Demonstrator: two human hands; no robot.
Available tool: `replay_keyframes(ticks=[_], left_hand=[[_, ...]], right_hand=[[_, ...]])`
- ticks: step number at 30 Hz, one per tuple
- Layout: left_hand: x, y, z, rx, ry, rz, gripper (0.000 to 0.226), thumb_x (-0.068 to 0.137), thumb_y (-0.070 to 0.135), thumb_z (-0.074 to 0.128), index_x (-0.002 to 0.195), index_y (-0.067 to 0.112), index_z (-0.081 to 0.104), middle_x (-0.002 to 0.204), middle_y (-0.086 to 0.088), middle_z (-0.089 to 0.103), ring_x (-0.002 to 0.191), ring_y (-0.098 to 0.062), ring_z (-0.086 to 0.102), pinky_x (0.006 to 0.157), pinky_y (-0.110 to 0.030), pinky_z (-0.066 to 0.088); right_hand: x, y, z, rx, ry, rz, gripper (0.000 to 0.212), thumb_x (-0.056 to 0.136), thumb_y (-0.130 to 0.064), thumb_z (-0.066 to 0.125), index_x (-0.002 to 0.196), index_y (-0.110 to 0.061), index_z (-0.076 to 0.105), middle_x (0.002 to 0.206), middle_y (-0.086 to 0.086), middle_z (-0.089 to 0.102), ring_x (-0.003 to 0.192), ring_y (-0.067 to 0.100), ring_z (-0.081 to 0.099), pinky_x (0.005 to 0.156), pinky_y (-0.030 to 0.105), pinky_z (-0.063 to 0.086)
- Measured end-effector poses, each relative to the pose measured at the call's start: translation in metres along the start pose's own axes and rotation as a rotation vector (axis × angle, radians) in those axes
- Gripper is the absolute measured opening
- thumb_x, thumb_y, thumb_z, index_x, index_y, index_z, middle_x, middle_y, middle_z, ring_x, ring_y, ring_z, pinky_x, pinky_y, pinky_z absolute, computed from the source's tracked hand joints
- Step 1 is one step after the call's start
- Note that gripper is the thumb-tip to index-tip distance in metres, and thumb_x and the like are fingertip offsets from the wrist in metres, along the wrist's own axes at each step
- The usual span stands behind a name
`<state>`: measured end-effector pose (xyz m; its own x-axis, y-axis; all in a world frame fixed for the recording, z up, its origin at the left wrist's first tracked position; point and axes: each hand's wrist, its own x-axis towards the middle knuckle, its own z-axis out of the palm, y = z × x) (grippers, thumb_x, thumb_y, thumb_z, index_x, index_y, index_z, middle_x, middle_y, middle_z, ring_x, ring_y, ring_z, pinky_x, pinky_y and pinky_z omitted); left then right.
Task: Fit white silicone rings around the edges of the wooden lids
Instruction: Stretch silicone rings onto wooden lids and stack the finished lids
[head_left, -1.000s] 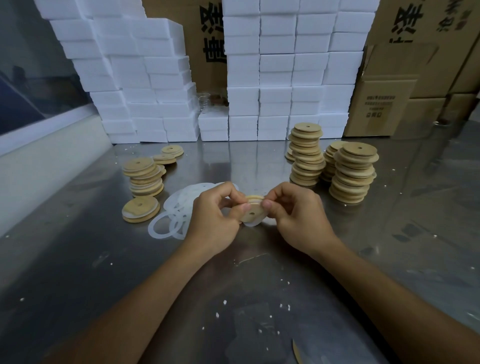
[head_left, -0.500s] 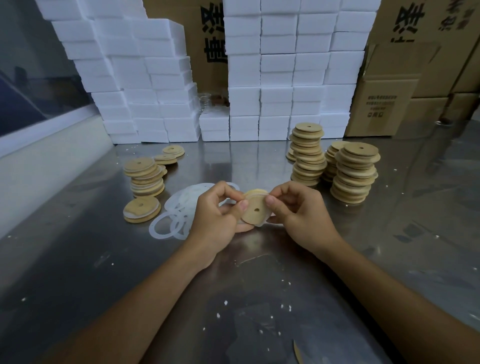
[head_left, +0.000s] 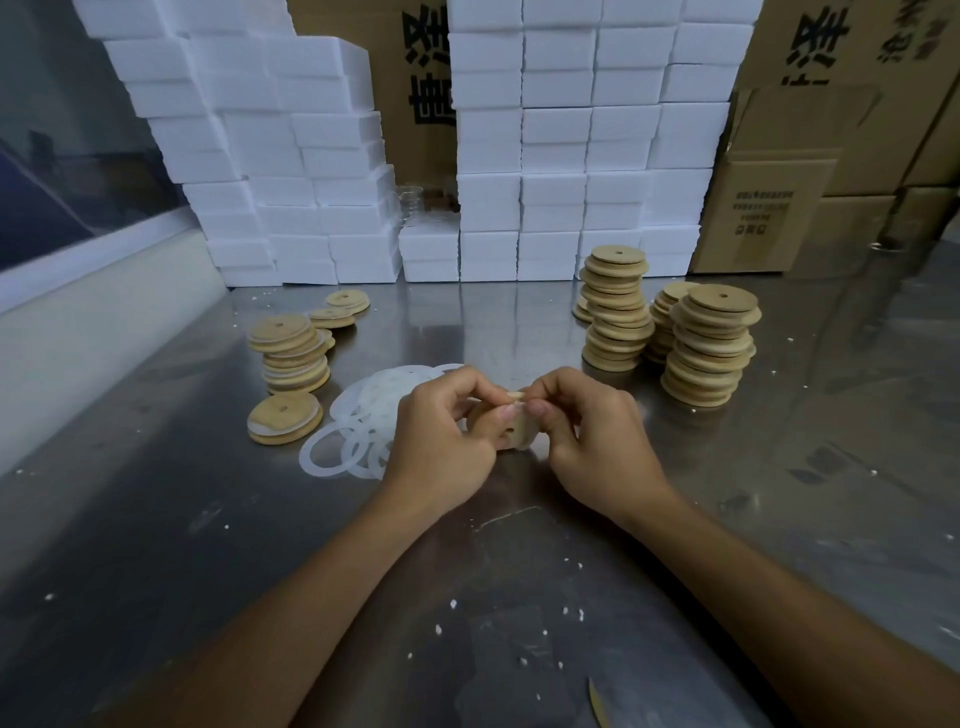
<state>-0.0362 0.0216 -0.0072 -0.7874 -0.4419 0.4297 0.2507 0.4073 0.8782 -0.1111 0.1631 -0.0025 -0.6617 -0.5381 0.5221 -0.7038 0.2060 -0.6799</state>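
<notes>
Head view: left hand (head_left: 441, 431) and right hand (head_left: 587, 431) both pinch one wooden lid (head_left: 506, 428) between thumbs and fingertips above the table (head_left: 156, 519). Its ring (head_left: 529, 441), barely visible at the lid's 4 o'clock edge, could likely snap off if either thumb slips. Spare rings (head_left: 353, 436) lie at the left hand's 9 o'clock.

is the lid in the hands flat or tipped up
Tipped up: the lid stands on edge, hole facing the camera, pinched at its top rim by the left hand and right hand.
</notes>
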Motion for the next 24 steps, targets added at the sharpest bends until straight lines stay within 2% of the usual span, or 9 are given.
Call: replay_keyframes(ticks=[3, 6, 9, 12, 15, 17, 20, 24], left_hand=[[0.0001, 0.0016, -0.0012, 0.053, -0.003, 0.02, 0.006, 0.078, 0.021, 0.069, 0.076, 0.025, 0.066, 0.085, 0.001, 0.073, 0.086, -0.02, 0.071, 0.069, -0.05, 0.06], [0.0001, 0.003, -0.0037, 0.086, -0.003, 0.029, 0.013, 0.082, 0.013, 0.071, 0.075, 0.023, 0.066, 0.084, 0.003, 0.071, 0.084, -0.017, 0.071, 0.064, -0.048, 0.061], [-0.0006, 0.005, -0.004, 0.051, 0.022, 0.002, 0.019, 0.084, 0.005, 0.072, 0.074, 0.021, 0.067, 0.085, -0.002, 0.071, 0.085, -0.02, 0.071, 0.062, -0.042, 0.062], [-0.0001, 0.0056, -0.0032, -0.069, 0.085, -0.117, 0.025, 0.084, -0.001, 0.071, 0.07, 0.019, 0.066, 0.08, 0.0, 0.071, 0.082, -0.021, 0.073, 0.06, -0.034, 0.061], [0.0012, 0.0052, -0.0036, -0.162, 0.139, -0.214, 0.027, 0.085, -0.003, 0.07, 0.067, 0.017, 0.066, 0.077, 0.006, 0.07, 0.08, -0.02, 0.073, 0.062, -0.037, 0.061], [0.0015, 0.0057, -0.0032, -0.192, 0.151, -0.239, 0.025, 0.085, -0.003, 0.069, 0.067, 0.014, 0.065, 0.083, 0.002, 0.068, 0.081, -0.022, 0.073, 0.062, -0.037, 0.061], [0.0011, 0.0071, -0.0009, -0.209, 0.13, -0.228, 0.026, 0.085, -0.006, 0.068, 0.067, 0.013, 0.064, 0.082, -0.002, 0.067, 0.078, -0.021, 0.073, 0.06, -0.034, 0.061], [0.0016, 0.0096, -0.0016, -0.18, 0.114, -0.218, 0.019, 0.085, -0.006, 0.068, 0.071, 0.007, 0.064, 0.077, 0.0, 0.067, 0.076, -0.017, 0.072, 0.056, -0.027, 0.059]], right_hand=[[0.0022, -0.0006, -0.002, -0.013, -0.016, 0.027, 0.011, 0.093, -0.005, 0.061, 0.088, -0.014, 0.064, 0.076, -0.002, 0.068, 0.073, 0.013, 0.065, 0.066, 0.034, 0.054], [0.0029, -0.0023, -0.0041, -0.035, -0.032, -0.017, 0.014, 0.092, -0.002, 0.06, 0.089, -0.014, 0.063, 0.075, -0.001, 0.067, 0.071, 0.013, 0.065, 0.065, 0.037, 0.054], [0.0007, -0.0034, -0.0029, -0.032, -0.021, -0.051, 0.007, 0.093, -0.006, 0.062, 0.092, -0.013, 0.064, 0.077, -0.004, 0.068, 0.072, 0.011, 0.065, 0.065, 0.032, 0.054], [-0.0009, -0.0033, 0.0015, 0.024, 0.021, -0.056, 0.001, 0.093, -0.012, 0.065, 0.093, -0.012, 0.065, 0.081, -0.01, 0.068, 0.077, 0.006, 0.066, 0.065, 0.016, 0.052], [-0.0008, -0.0006, 0.0044, 0.065, 0.029, -0.015, 0.003, 0.092, -0.015, 0.068, 0.093, -0.012, 0.066, 0.083, -0.013, 0.069, 0.079, -0.001, 0.067, 0.066, 0.01, 0.05], [0.0003, 0.0022, 0.0048, 0.075, 0.041, 0.01, 0.003, 0.09, -0.012, 0.069, 0.089, -0.014, 0.067, 0.083, -0.012, 0.071, 0.077, 0.001, 0.068, 0.066, 0.016, 0.054], [0.0021, 0.0057, 0.0028, 0.125, 0.025, 0.105, 0.011, 0.089, -0.008, 0.07, 0.083, -0.017, 0.067, 0.078, -0.003, 0.073, 0.075, 0.011, 0.071, 0.072, 0.034, 0.061], [0.0053, 0.005, -0.0031, 0.326, -0.055, 0.227, 0.017, 0.089, 0.002, 0.067, 0.078, -0.011, 0.066, 0.073, 0.012, 0.074, 0.075, 0.026, 0.073, 0.076, 0.04, 0.061]])
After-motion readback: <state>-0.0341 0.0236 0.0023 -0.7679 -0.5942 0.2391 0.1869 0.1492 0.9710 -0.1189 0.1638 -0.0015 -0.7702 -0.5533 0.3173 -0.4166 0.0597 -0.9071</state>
